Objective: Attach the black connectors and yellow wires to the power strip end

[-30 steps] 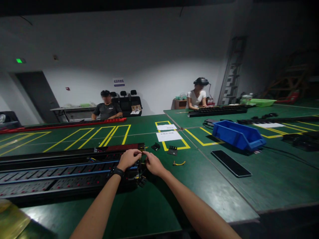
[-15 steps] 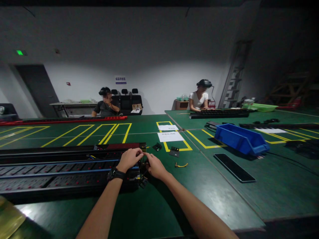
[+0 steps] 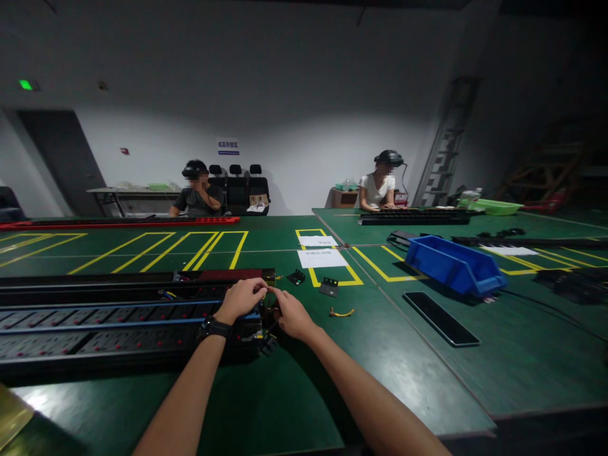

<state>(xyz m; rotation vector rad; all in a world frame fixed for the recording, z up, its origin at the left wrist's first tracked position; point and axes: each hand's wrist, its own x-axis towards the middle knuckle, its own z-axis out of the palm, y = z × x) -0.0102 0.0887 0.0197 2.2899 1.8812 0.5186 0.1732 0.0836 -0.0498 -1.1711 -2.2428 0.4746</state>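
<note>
Both hands meet at the near end of the long black power strip (image 3: 118, 323) on the counter (image 3: 294, 405): the left hand (image 3: 242, 297) and right hand (image 3: 291, 315) each pinch something small, seemingly wiring, at its end. Working well here probably means keeping the fingertips close and the strip steady, and pulling gently.

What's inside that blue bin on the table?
The blue bin shows only its outer walls from this angle; its inside is hidden. A flat black panel lies in front.

blue bin (image 3: 451, 264), black flat panel (image 3: 440, 310), two paper sheets (image 3: 322, 258)
</note>
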